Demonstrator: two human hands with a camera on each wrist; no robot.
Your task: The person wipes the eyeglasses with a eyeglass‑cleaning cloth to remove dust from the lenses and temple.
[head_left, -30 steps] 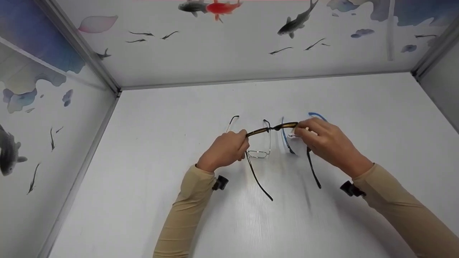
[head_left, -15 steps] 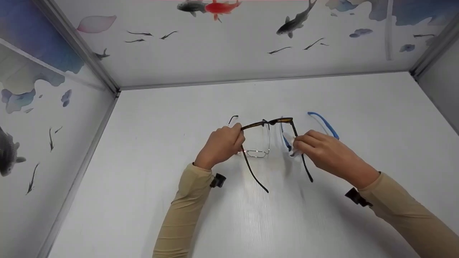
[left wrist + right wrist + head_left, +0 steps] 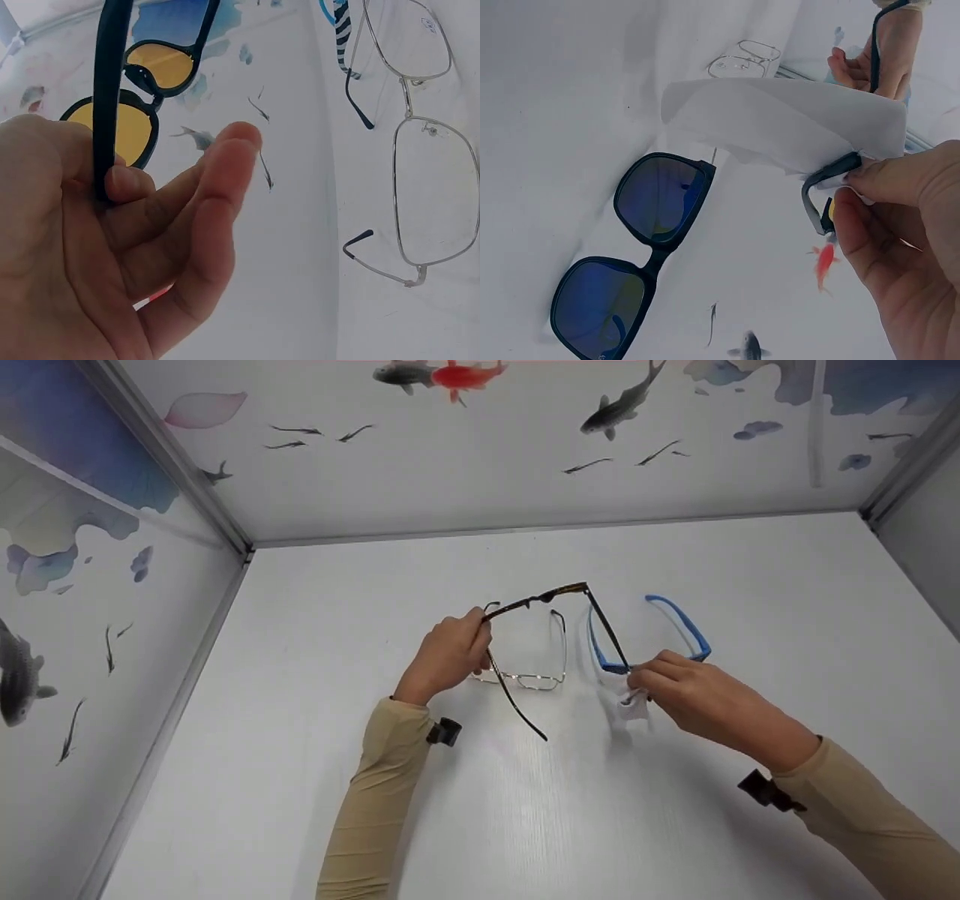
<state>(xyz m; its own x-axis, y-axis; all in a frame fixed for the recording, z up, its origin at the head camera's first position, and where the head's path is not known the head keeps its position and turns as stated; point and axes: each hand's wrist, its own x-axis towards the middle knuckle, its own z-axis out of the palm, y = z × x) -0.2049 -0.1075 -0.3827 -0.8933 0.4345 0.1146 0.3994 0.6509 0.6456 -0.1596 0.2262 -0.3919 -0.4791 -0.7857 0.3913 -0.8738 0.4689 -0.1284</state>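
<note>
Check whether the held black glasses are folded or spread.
Spread: in the head view, both temples of the black glasses are opened out, one reaching the right hand, the other below the left hand.

From where I stand, I count three pairs of glasses: one black pair (image 3: 573, 589), one wire pair (image 3: 435, 191) and one blue pair (image 3: 685, 619). There is one white cloth (image 3: 780, 116). I see two hands, one left hand (image 3: 444, 656) and one right hand (image 3: 701, 694), two sleeves (image 3: 375, 802) (image 3: 862, 802) and two small black cameras (image 3: 445, 731) (image 3: 769, 791). There is one table (image 3: 255, 735). The walls (image 3: 517, 495) show one red fish (image 3: 466, 375), three grey fish (image 3: 405, 373) (image 3: 619, 405) (image 3: 21, 679) and one pink petal (image 3: 205, 410).
</note>
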